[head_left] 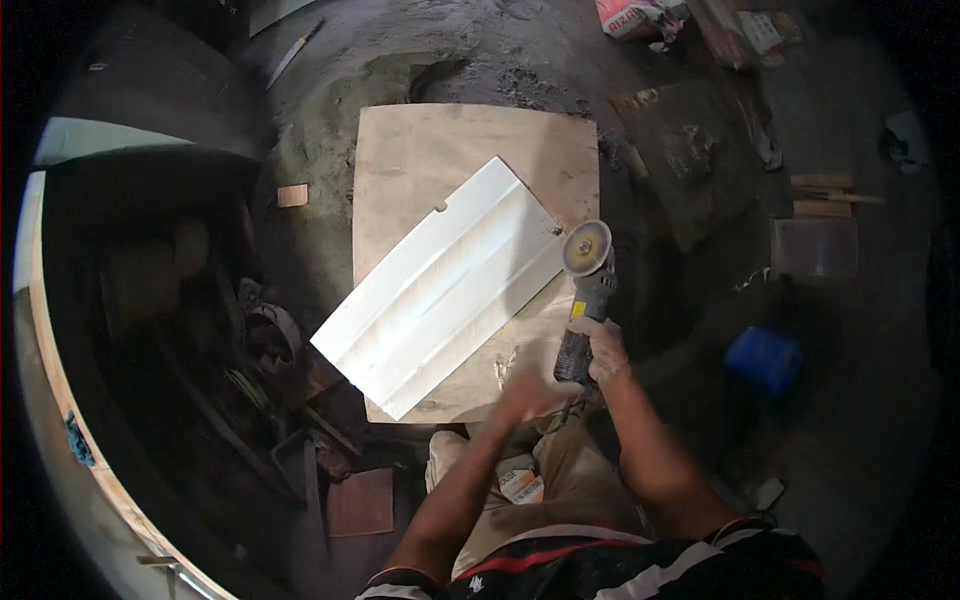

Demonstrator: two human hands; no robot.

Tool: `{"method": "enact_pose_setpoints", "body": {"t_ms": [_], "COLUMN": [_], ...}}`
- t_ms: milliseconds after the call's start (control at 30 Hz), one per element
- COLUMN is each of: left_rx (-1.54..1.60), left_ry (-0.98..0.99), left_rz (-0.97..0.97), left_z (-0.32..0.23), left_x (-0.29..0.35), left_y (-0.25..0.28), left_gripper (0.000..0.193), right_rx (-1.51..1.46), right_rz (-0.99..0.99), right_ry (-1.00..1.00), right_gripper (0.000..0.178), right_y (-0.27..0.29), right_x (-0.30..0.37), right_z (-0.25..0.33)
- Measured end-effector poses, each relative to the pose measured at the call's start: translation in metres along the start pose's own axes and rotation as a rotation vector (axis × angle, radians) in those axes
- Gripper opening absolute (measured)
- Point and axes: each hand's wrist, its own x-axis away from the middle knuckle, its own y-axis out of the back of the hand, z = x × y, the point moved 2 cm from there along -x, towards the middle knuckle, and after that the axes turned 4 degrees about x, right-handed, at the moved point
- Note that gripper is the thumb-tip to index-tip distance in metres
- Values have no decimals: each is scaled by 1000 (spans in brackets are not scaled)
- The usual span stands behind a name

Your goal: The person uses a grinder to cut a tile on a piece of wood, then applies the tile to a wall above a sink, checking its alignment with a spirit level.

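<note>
Mid-frame, a white ribbed panel (415,305) lies on a wooden board (420,145); a snagging disc (575,262) could jerk it. Lower centre, the blurred left hand (537,387) meets the angle grinder's (596,298) tail, grip unclear; the right hand (606,352) wraps its body.

Blue object (763,360) at right, reddish square (361,503), red-and-white bag (640,18)

A board (430,140) carries the white panel (430,295) – set aslant, one corner past the board's left edge. On the grey floor (325,125) – a small tile (292,195), left, and something blue (763,360), right.
</note>
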Motion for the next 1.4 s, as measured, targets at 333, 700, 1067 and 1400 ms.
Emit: {"method": "enact_pose_setpoints", "body": {"t_ms": [333, 700, 1067, 1400], "left_rx": [945, 1317, 968, 541], "left_ry": [403, 299, 180, 562], "left_rz": [-838, -620, -899, -1063], "left_z": [334, 295, 153, -73], "left_x": [56, 116, 298, 416], "left_y": [189, 206, 237, 283], "left_gripper": [43, 65, 46, 60], "right_rx": [105, 102, 58, 590], "right_rz": [80, -14, -91, -116], "right_ry": [13, 82, 203, 340], "right_gripper": [28, 24, 22, 46], "right_y": [3, -10, -22, -41], "right_x": [7, -6, -11, -46], "right_z": [13, 0, -5, 5]}}
